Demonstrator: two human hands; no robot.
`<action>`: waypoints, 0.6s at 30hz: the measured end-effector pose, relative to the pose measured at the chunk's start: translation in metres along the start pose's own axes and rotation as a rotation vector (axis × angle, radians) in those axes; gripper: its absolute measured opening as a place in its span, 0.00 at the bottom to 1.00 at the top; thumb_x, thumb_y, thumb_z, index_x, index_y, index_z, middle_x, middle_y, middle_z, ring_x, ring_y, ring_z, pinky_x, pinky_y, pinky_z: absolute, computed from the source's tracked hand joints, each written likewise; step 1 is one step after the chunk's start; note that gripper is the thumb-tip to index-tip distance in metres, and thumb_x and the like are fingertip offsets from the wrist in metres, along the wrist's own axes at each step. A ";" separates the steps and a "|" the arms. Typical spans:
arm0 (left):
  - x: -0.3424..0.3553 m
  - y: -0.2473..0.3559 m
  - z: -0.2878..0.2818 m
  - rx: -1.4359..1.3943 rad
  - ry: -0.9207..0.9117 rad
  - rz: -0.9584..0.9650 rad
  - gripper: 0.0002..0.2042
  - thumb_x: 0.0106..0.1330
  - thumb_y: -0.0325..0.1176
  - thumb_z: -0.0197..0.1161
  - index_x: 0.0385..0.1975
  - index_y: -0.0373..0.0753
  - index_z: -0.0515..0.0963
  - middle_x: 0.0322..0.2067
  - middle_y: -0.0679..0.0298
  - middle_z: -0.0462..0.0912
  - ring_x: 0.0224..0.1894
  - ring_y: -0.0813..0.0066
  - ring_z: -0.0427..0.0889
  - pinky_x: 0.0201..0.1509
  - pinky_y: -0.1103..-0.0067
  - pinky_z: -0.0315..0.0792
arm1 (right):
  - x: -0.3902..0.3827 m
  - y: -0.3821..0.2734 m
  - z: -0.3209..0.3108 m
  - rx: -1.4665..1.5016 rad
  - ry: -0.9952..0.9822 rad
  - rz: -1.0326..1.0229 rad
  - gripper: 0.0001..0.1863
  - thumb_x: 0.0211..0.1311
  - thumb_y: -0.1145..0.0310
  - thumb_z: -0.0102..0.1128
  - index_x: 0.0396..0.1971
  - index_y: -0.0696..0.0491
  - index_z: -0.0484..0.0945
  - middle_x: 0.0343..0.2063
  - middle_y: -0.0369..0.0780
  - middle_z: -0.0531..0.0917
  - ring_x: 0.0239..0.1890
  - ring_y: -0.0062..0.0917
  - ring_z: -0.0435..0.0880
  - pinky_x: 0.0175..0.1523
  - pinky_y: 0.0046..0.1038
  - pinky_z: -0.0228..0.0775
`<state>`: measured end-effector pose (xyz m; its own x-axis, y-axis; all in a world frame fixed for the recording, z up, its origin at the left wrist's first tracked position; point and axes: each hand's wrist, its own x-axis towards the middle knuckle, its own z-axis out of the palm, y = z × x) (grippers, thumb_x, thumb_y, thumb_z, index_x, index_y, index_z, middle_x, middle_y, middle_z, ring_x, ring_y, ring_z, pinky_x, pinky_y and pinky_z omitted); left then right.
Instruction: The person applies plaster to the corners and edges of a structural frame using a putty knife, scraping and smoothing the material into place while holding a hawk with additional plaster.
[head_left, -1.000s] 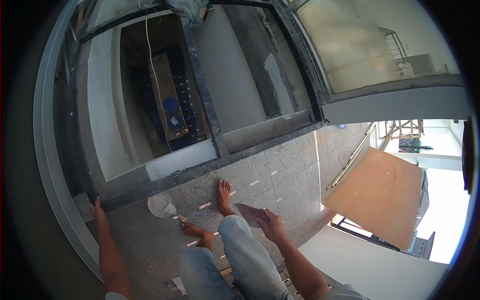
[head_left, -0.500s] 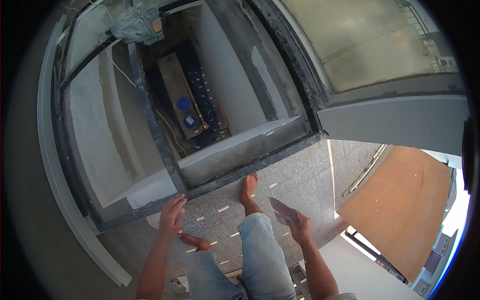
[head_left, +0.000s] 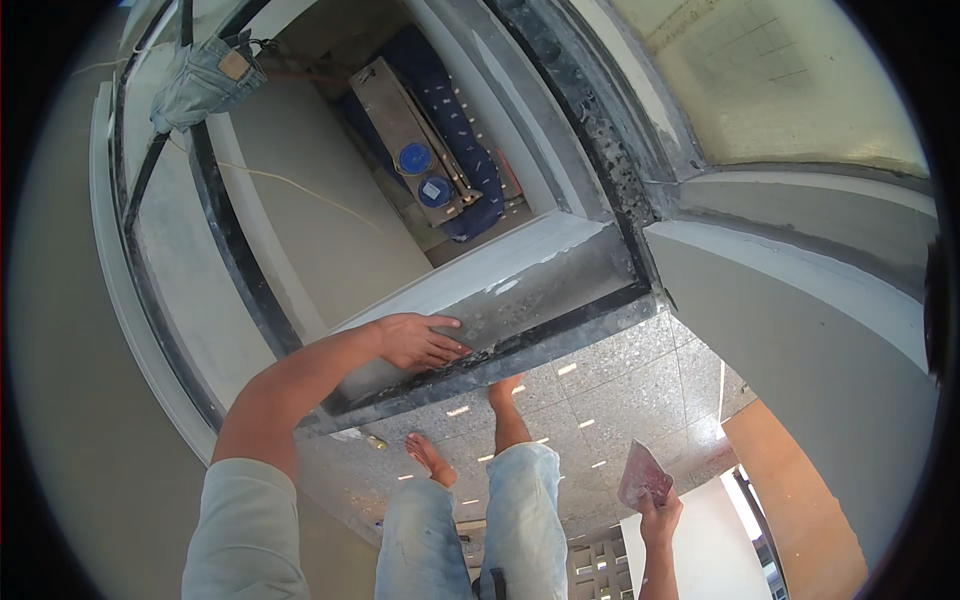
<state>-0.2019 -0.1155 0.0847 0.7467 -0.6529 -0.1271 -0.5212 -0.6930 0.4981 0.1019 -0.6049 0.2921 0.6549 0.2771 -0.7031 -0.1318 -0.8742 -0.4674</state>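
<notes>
My left hand (head_left: 415, 342) lies flat with its fingers spread on the grey, putty-patched ledge (head_left: 520, 295) inside the dark-edged frame (head_left: 490, 357). Its fingertips lie close to the frame's dark front edge. Low on the right, my right hand (head_left: 658, 517) is closed around a thin, stiff-looking reddish-grey sheet (head_left: 643, 475) that resembles folded sandpaper. The sheet points upward, apart from the frame, with the tiled floor behind it.
Beyond the ledge is a deep opening with a plank (head_left: 385, 105) bearing two blue-lidded tubs (head_left: 433, 191), above a dark blue cloth (head_left: 480, 205). Denim (head_left: 205, 85) hangs over the frame at upper left. An orange-brown board (head_left: 795, 500) stands at right.
My left hand has moved right from the frame's corner and now rests across the ledge. My right hand has moved right and down with the sheet. The whole view has shifted.
</notes>
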 end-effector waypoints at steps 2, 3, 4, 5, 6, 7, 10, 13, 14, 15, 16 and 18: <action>0.034 -0.016 -0.014 0.001 -0.067 0.033 0.18 0.68 0.45 0.57 0.50 0.45 0.84 0.67 0.75 0.76 0.78 0.80 0.55 0.85 0.55 0.36 | -0.001 0.009 0.006 0.022 -0.022 0.033 0.17 0.61 0.76 0.68 0.50 0.61 0.84 0.38 0.40 0.90 0.40 0.21 0.85 0.47 0.28 0.78; 0.050 -0.025 -0.021 -0.001 -0.073 0.031 0.18 0.68 0.45 0.57 0.50 0.45 0.84 0.67 0.75 0.76 0.78 0.80 0.55 0.85 0.55 0.36 | -0.001 0.012 0.009 0.042 -0.029 0.053 0.17 0.61 0.75 0.68 0.50 0.61 0.84 0.38 0.40 0.90 0.40 0.21 0.85 0.47 0.28 0.78; 0.067 -0.034 -0.029 0.024 -0.062 0.033 0.18 0.69 0.46 0.57 0.51 0.45 0.83 0.68 0.75 0.74 0.78 0.80 0.56 0.85 0.55 0.37 | -0.001 0.017 0.012 0.045 -0.028 0.049 0.17 0.61 0.75 0.68 0.50 0.61 0.84 0.38 0.40 0.90 0.40 0.21 0.85 0.47 0.28 0.78; 0.081 -0.044 -0.037 0.051 -0.050 0.035 0.18 0.70 0.46 0.57 0.53 0.45 0.83 0.68 0.75 0.73 0.78 0.80 0.57 0.85 0.54 0.37 | 0.000 0.021 0.015 -0.011 -0.073 0.033 0.17 0.61 0.77 0.67 0.50 0.61 0.83 0.39 0.42 0.90 0.41 0.23 0.87 0.48 0.29 0.78; 0.089 -0.052 -0.043 0.051 -0.057 0.029 0.18 0.70 0.46 0.57 0.53 0.45 0.83 0.68 0.75 0.73 0.78 0.80 0.57 0.85 0.54 0.37 | 0.001 0.022 0.021 -0.066 -0.125 0.019 0.17 0.61 0.79 0.66 0.50 0.62 0.83 0.40 0.45 0.90 0.42 0.24 0.88 0.50 0.29 0.78; 0.095 -0.061 -0.050 0.051 0.022 -0.019 0.20 0.71 0.47 0.55 0.58 0.46 0.79 0.70 0.75 0.70 0.78 0.79 0.56 0.84 0.54 0.37 | 0.000 0.023 0.028 -0.073 -0.138 0.000 0.17 0.59 0.78 0.66 0.49 0.62 0.83 0.38 0.46 0.90 0.42 0.25 0.88 0.49 0.30 0.78; 0.099 -0.086 -0.079 0.018 0.363 -0.363 0.27 0.77 0.50 0.50 0.73 0.50 0.66 0.76 0.76 0.59 0.79 0.79 0.51 0.83 0.54 0.38 | -0.005 0.019 0.025 -0.183 -0.136 -0.050 0.15 0.59 0.77 0.66 0.48 0.59 0.85 0.35 0.40 0.90 0.38 0.22 0.86 0.46 0.28 0.78; 0.061 -0.112 -0.110 0.297 0.303 -1.314 0.27 0.79 0.47 0.48 0.76 0.51 0.61 0.79 0.78 0.49 0.80 0.77 0.47 0.82 0.52 0.38 | -0.013 0.015 0.021 -0.132 -0.118 0.002 0.16 0.59 0.77 0.65 0.48 0.59 0.85 0.35 0.40 0.90 0.38 0.23 0.87 0.46 0.29 0.78; 0.049 -0.116 -0.123 0.308 0.420 -1.537 0.26 0.79 0.46 0.48 0.75 0.51 0.62 0.80 0.79 0.47 0.81 0.76 0.47 0.82 0.51 0.38 | -0.015 0.014 0.018 -0.131 -0.107 -0.001 0.16 0.59 0.77 0.65 0.48 0.59 0.85 0.35 0.40 0.90 0.38 0.23 0.87 0.46 0.29 0.78; 0.046 -0.113 -0.129 0.307 0.429 -1.527 0.26 0.79 0.46 0.48 0.75 0.51 0.62 0.80 0.79 0.47 0.81 0.76 0.47 0.82 0.51 0.38 | -0.020 0.015 0.017 -0.075 -0.074 0.029 0.16 0.59 0.77 0.65 0.48 0.59 0.85 0.36 0.41 0.90 0.39 0.23 0.87 0.47 0.28 0.78; 0.046 -0.105 -0.132 0.284 0.394 -1.384 0.26 0.79 0.46 0.48 0.75 0.51 0.62 0.80 0.78 0.48 0.81 0.75 0.47 0.82 0.51 0.38 | -0.024 0.015 0.016 -0.020 -0.039 0.059 0.16 0.59 0.77 0.65 0.49 0.60 0.85 0.36 0.41 0.90 0.39 0.22 0.87 0.47 0.28 0.78; 0.056 -0.080 -0.127 0.197 0.345 -1.013 0.27 0.77 0.47 0.51 0.74 0.52 0.64 0.79 0.77 0.51 0.81 0.75 0.47 0.82 0.52 0.37 | -0.029 0.010 0.018 -0.035 -0.039 0.103 0.17 0.59 0.77 0.65 0.49 0.60 0.84 0.37 0.41 0.90 0.39 0.22 0.87 0.47 0.28 0.78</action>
<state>-0.0652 -0.0577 0.1465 0.9268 0.3490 -0.1387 0.3678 -0.9182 0.1473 0.0682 -0.6151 0.2982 0.6098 0.1998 -0.7670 -0.1707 -0.9119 -0.3732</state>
